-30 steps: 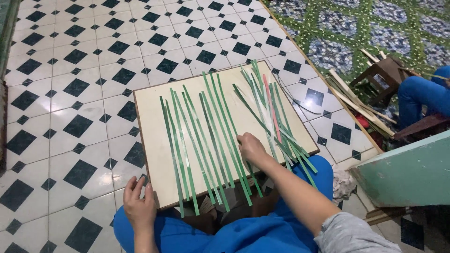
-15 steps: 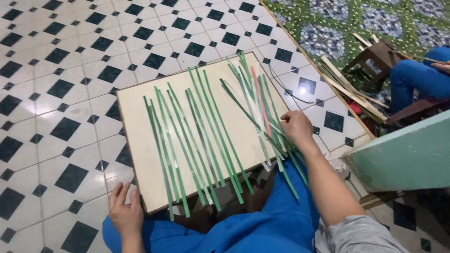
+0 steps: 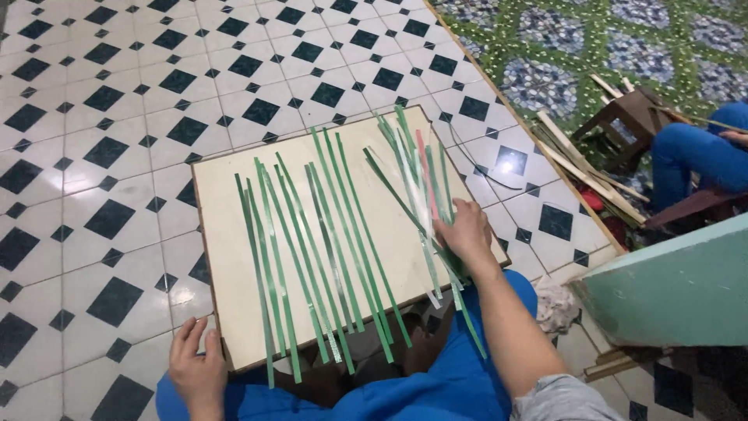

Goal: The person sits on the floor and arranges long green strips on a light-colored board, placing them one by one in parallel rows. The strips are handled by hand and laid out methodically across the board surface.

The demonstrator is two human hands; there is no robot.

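strips (image 3: pixel 327 234): green, lying side by side along the board (image 3: pixel 226 257), ends past its near edge | right hand (image 3: pixel 466 231): palm down, fingers flat and open on the strip bunch at right edge, forearm stretched | left hand (image 3: pixel 196 369): fingers curled, gripping near left corner | floor (image 3: pixel 93 156): tiled

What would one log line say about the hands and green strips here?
left hand: grips board corner | right hand: flat on green strips at the right | strips: side by side on board
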